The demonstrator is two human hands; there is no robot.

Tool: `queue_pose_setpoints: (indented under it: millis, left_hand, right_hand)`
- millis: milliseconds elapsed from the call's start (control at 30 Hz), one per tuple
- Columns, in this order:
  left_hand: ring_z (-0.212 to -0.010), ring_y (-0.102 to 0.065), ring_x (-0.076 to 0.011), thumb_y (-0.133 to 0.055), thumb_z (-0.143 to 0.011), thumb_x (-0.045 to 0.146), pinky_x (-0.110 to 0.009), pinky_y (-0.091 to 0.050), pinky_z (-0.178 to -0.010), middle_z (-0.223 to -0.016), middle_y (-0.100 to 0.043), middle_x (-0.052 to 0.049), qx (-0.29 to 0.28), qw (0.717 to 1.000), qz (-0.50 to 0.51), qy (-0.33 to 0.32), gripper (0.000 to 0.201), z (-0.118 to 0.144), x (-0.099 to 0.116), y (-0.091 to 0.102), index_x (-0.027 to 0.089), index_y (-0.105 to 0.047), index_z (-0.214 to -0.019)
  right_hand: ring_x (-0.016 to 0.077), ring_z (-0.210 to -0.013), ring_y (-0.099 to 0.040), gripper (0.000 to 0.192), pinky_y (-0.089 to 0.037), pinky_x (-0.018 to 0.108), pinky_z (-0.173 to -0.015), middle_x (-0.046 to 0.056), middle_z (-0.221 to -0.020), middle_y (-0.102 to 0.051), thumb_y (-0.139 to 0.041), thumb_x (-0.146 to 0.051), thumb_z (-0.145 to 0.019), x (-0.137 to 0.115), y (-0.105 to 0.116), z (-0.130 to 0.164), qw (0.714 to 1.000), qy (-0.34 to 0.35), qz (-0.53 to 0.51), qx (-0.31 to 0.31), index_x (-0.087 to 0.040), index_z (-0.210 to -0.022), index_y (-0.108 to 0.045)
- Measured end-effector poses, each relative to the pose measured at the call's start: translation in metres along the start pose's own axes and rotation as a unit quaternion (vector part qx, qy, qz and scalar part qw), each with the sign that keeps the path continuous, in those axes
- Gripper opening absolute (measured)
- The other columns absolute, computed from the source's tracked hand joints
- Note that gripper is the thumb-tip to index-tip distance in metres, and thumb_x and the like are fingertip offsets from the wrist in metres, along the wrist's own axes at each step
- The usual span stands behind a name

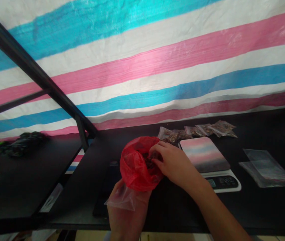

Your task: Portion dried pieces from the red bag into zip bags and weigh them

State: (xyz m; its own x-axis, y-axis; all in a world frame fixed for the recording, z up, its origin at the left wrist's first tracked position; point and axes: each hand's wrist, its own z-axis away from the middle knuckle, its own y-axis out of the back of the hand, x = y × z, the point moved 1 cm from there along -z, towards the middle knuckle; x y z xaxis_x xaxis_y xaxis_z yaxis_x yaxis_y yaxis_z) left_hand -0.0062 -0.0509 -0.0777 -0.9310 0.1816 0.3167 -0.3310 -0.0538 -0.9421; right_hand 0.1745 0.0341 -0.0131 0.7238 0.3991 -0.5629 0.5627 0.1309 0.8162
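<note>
A red plastic bag (134, 167) with its mouth open is held up over the black table. My left hand (129, 211) grips it from below and behind, fingers mostly hidden by the bag. A small clear plastic bag (123, 199) hangs across the back of that hand near the thumb. Inside the red bag lie dark brown dried bits (149, 162). My right hand (169, 160) reaches in at the bag's right side, its thumb and fingers closed together on the bits. Just right of it sits a white digital scale (205, 155), its display lit but unreadable.
Several filled clear packets (200, 130) lie in a row behind the scale. Flat clear bags (268, 169) rest on the table (82, 201) at the right. A dark flat object (109, 180) is left of my hands. A black metal post (37, 72) slants before the striped sheet (145, 63).
</note>
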Motion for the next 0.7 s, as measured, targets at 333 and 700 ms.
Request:
queue_pose_setpoints:
  millis: [333, 700]
  left_hand:
    - [-0.097, -0.081, -0.0297, -0.041, -0.099, 0.017, -0.054, -0.064, -0.096, -0.097, -0.085, -0.011, 0.245, 0.968, 0.008, -0.055, 0.042, -0.004, -0.004, -0.029, 0.020, -0.081, -0.088]
    - [-0.086, -0.074, -0.0242, -0.064, -0.087, 0.029, -0.040, -0.066, -0.082, -0.092, -0.079, -0.008, 0.280, 0.933, -0.120, -0.192, 0.016, 0.004, 0.020, -0.024, 0.023, -0.078, -0.091]
  right_hand:
    - [0.0291, -0.119, -0.065, 0.015, -0.048, 0.041, -0.097, 0.006, -0.125, -0.076, -0.069, -0.015, -0.099, 0.000, -0.010, -0.004, 0.994, -0.044, 0.095, 0.032, -0.022, -0.111, -0.074]
    - [0.0302, -0.114, -0.067, 0.016, -0.050, 0.044, -0.101, 0.009, -0.117, -0.076, -0.067, -0.014, -0.098, 0.011, 0.001, -0.006, 0.972, -0.064, -0.006, 0.226, -0.021, -0.110, -0.075]
